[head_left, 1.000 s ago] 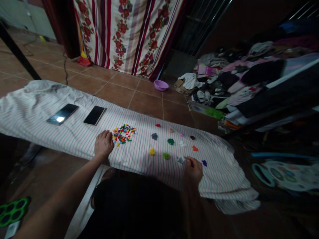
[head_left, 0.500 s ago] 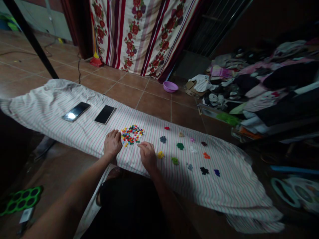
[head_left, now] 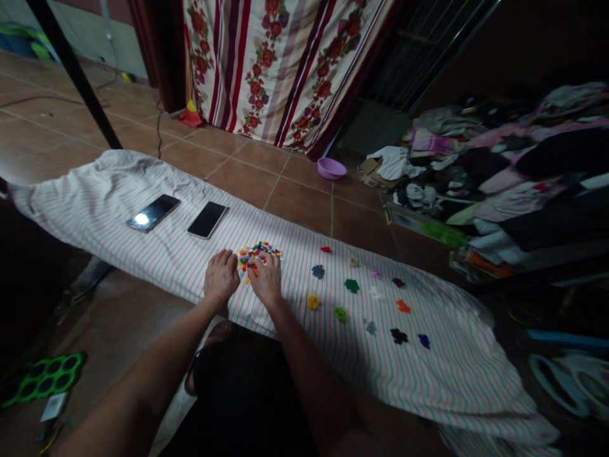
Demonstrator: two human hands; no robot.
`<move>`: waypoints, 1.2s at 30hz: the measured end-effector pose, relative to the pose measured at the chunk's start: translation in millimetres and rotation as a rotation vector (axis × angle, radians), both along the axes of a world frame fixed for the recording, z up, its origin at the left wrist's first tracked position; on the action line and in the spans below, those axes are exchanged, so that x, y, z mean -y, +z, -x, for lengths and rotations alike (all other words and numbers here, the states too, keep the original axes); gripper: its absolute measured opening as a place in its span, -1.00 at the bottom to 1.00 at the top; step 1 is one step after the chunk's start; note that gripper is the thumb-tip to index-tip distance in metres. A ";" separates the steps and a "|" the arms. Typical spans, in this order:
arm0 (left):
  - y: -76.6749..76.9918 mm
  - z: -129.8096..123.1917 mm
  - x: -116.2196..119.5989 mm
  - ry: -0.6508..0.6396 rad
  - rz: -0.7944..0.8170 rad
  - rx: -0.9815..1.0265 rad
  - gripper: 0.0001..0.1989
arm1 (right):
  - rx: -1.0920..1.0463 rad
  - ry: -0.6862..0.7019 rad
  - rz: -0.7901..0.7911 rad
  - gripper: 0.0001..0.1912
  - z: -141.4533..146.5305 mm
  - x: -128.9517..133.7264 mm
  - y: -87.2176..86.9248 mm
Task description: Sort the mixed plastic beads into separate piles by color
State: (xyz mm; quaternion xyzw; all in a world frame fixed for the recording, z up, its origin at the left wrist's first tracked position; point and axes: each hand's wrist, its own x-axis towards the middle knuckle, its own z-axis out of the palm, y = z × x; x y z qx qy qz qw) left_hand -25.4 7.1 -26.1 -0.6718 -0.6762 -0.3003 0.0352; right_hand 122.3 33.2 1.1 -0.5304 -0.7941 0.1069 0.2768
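A loose pile of small multicoloured pieces [head_left: 260,247] lies on a striped cloth [head_left: 295,241]; their exact kind is too small to make out. My left hand [head_left: 222,275] rests flat at the pile's left edge, with its fingers stretched out. Over the near right part of the pile is my right hand [head_left: 266,278], its thumb and fingers apart and the fingertips down among the pieces. To the right are single-colour heaps, among them yellow pieces [head_left: 313,301], dark green pieces [head_left: 351,285], black pieces [head_left: 398,336] and orange pieces [head_left: 403,306].
Two phones, one with a bright reflection [head_left: 153,212] and one dark [head_left: 208,219], lie left of the pile. Beyond the cloth, a purple basin [head_left: 332,169] stands on the tiled floor. Heaped clothes [head_left: 504,158] fill the right side. A floral curtain [head_left: 266,70] hangs behind.
My right hand has moved left, from beside the pile to over its pieces, and its pinched fingers have parted. My left hand stays beside the pile. The whole view has shifted slightly.
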 end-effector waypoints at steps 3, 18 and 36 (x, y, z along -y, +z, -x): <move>-0.3 -0.1 -0.1 0.005 -0.005 0.003 -0.65 | -0.001 0.000 -0.009 -0.92 2.4 -0.3 -2.1; 0.8 -0.3 -0.3 0.006 0.012 0.010 -0.67 | 0.056 -0.054 0.061 -0.84 9.2 3.8 3.0; 0.9 0.0 0.5 0.019 0.012 -0.046 -0.67 | -0.034 -0.028 0.081 -0.92 12.5 1.4 3.9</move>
